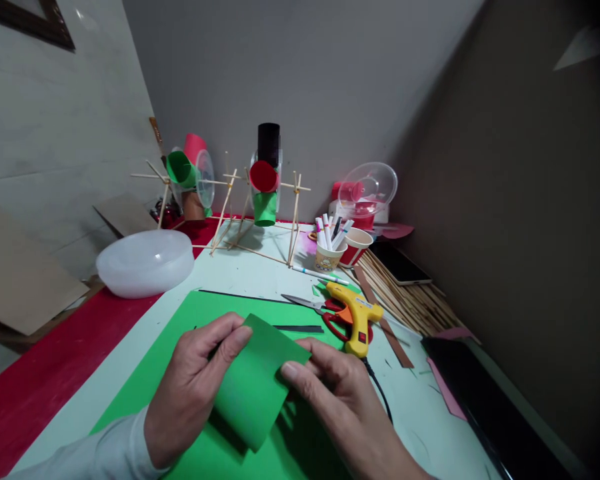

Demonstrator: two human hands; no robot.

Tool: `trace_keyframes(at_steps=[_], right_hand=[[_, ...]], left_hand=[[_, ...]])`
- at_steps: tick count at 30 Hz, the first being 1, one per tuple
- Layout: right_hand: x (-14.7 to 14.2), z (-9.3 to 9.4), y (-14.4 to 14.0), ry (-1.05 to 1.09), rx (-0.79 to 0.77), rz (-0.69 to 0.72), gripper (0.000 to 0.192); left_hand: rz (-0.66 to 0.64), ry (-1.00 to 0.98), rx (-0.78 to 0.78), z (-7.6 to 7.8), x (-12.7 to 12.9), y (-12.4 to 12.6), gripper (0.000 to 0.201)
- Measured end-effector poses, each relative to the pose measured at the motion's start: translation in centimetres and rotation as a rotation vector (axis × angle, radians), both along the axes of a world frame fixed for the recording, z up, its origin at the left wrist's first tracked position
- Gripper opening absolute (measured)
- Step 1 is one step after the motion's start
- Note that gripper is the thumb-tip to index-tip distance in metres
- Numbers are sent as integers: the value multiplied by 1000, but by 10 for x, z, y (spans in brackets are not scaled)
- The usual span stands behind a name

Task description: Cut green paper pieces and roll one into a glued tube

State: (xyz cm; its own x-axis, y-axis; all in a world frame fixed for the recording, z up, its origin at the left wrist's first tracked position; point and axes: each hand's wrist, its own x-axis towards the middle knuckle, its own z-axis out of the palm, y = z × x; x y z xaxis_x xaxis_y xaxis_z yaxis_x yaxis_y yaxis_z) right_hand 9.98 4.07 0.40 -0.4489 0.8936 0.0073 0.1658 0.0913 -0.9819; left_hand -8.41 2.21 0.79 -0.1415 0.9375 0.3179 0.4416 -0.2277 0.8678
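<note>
A curved piece of green paper (pixel 260 380) is held between my two hands, above a larger green sheet (pixel 145 373) on the table. My left hand (pixel 195 380) pinches its upper left corner between thumb and fingers. On the other side, my right hand (pixel 337 393) grips the right corner, thumb on top and fingers behind. Beyond the hands lie thin black strips (pixel 299 329). Red-handled scissors (pixel 305 302) rest partly under a yellow glue gun (pixel 359 313), to the right of the paper.
Stick frames carry paper-tube wheels at the back, with a green tube (pixel 265 208) on the middle one. A white plastic bowl (pixel 145 263) stands left. At right are a cup of markers (pixel 329 257), a red-and-white cup (pixel 356 247), wooden sticks (pixel 410 293) and a phone (pixel 400 262).
</note>
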Motion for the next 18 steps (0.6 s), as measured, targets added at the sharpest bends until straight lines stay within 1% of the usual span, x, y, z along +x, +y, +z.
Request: trace_keyframes(at_steps=[5,9,11,13,14,16,18], right_hand=[[0,0,0,37,26,3,35],[-1,0,2,58,24,-23,30],[-2,-2,3,51,31,-30,27],[-1,-2,3,34,54,-37,27],[-1,-2,3,27,72,-39,28],[1,0,3,12,101,-40,32],[2,4,2,7,116,-30,33]], left_hand=[[6,-22,-45,-1,-1,2,33],[1,-73,-162,-3,-8,10,28],[-69,-100,-245,-5,-13,15,28],[-196,-106,-324,-7,-18,18,27],[-238,-103,-343,-8,-19,19,26],[-246,-92,-324,-9,-21,20,26],[-191,-80,-266,-8,-20,18,27]])
